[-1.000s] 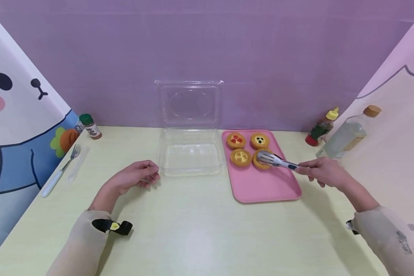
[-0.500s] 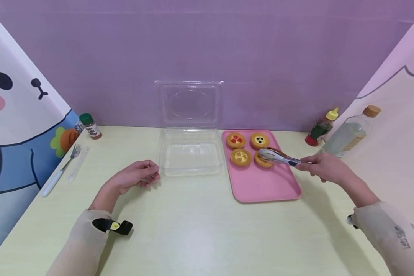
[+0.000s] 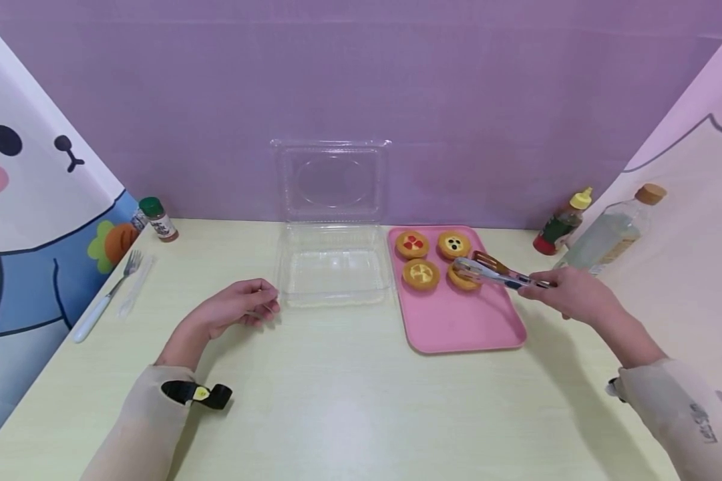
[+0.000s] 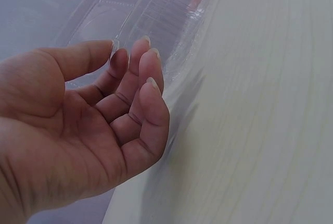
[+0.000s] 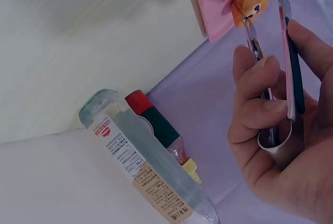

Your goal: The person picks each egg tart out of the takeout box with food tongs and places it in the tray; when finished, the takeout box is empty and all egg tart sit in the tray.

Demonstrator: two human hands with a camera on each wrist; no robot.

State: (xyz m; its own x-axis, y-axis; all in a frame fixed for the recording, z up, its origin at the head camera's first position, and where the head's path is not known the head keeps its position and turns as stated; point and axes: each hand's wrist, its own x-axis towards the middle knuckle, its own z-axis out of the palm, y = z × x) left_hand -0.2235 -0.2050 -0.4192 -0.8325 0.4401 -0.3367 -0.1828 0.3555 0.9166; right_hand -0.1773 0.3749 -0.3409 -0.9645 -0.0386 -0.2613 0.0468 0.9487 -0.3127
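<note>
My right hand (image 3: 574, 292) grips the metal tongs (image 3: 501, 276), thumb on one arm and fingers round the other in the right wrist view. Their parted tips are at the front right egg tart (image 3: 463, 278); how firmly they touch it I cannot tell. Three other tarts, including a red-topped one (image 3: 411, 244), sit beside it on the pink tray (image 3: 457, 327). My left hand (image 3: 236, 309) is at the near left corner of the clear plastic container (image 3: 336, 264). In the left wrist view, thumb and index finger pinch its rim (image 4: 115, 47); the other fingers curl loosely.
The container's lid (image 3: 333, 180) stands raised against the purple backdrop. At the right are a sauce bottle (image 3: 559, 226) and a clear bottle with a cork-coloured cap (image 3: 607, 234). A spice jar (image 3: 159, 220), fork (image 3: 108, 297) and clear plastic utensil (image 3: 136, 288) are at the left.
The tongs' tips have shifted slightly right and spread visibly apart around the front right tart, which has also moved a little right. My left hand stays in place.
</note>
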